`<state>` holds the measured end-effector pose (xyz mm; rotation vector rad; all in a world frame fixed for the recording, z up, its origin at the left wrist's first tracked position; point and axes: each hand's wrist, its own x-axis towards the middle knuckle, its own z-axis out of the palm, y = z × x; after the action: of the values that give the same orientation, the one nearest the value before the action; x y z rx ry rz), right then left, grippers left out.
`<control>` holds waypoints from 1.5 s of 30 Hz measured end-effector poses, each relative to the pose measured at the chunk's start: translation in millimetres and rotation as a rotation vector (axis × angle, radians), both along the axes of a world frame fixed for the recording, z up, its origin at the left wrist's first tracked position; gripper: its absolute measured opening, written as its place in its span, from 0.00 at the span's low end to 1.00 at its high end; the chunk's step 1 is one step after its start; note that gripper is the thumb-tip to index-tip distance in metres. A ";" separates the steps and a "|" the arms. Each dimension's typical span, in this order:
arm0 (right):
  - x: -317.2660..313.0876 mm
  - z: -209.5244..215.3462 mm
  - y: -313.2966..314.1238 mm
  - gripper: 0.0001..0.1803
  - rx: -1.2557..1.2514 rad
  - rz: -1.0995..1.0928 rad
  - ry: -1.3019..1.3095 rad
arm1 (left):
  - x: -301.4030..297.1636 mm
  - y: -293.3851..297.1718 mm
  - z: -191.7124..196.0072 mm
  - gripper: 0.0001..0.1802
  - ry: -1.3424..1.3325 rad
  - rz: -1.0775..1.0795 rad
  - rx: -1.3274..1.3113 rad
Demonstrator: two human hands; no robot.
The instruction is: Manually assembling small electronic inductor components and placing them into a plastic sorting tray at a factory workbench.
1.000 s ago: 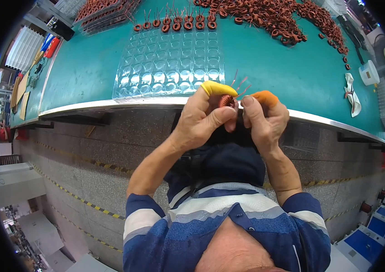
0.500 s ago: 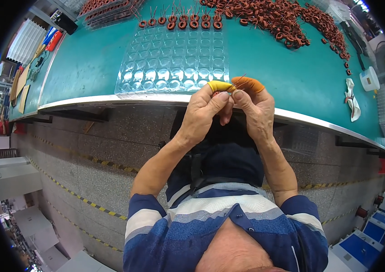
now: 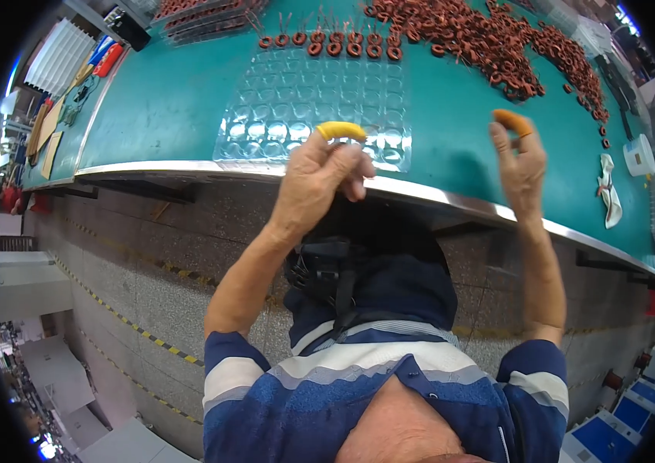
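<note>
My left hand (image 3: 308, 177), a yellow finger cot (image 3: 341, 130) on its index finger, is closed in a pinch over the front edge of the table. Its fingers mostly hide a small wire-wound ring coil; a faint wire shows past the fingertips. Behind it lies a clear plastic tray (image 3: 266, 113) of round pockets, with copper-red ring coils (image 3: 354, 49) standing in its far rows, leads up. My right hand (image 3: 523, 166), slightly blurred, is over the table right of the tray. An orange finger cot (image 3: 514, 122) covers its index finger; thumb and index are apart, nothing visible between them.
A large heap of red coils (image 3: 489, 54) spreads across the back right. Stacked filled trays (image 3: 204, 19) stand at the back left. On the right are a white tub (image 3: 638, 156) and a crumpled white cloth (image 3: 609, 193). The table's pale front edge (image 3: 451, 199) runs before me.
My hands have parted. The right one has moved away to the right, its thumb and index opening; the left has drawn slightly left, still pinched. The view has shifted a little.
</note>
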<state>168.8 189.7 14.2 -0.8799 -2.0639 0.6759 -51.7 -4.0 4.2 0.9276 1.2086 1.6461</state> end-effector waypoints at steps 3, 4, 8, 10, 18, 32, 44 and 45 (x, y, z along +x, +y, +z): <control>27.5 -13.1 93.3 0.24 0.618 -0.230 -0.294 | -33.7 7.0 8.0 0.09 0.133 0.181 0.038; 36.2 -19.1 120.6 0.26 0.624 -0.309 -0.388 | -43.2 12.6 8.9 0.09 0.149 0.253 0.050; 46.4 -47.0 180.0 0.27 0.237 -0.287 -0.327 | -90.1 37.7 6.0 0.11 0.411 0.483 0.079; 43.8 -50.8 190.0 0.25 0.343 -0.229 -0.261 | -108.8 52.1 7.3 0.11 0.407 0.518 0.071; 45.2 -49.9 182.3 0.19 0.293 -0.194 -0.180 | -173.0 126.2 -3.8 0.11 0.749 0.544 -0.123; 51.2 -30.1 166.1 0.18 0.122 -0.403 0.165 | -182.9 157.4 -18.6 0.15 1.124 0.579 -0.359; -34.9 23.1 15.9 0.14 -0.058 0.095 0.403 | 6.8 92.8 24.1 0.14 0.831 0.146 0.195; -44.0 17.4 8.5 0.14 -0.016 0.093 0.420 | 17.6 93.1 22.3 0.15 0.741 0.120 0.211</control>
<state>124.8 198.2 31.7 -0.5917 -1.7296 0.8485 -34.1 89.1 26.5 1.7229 1.6083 1.5876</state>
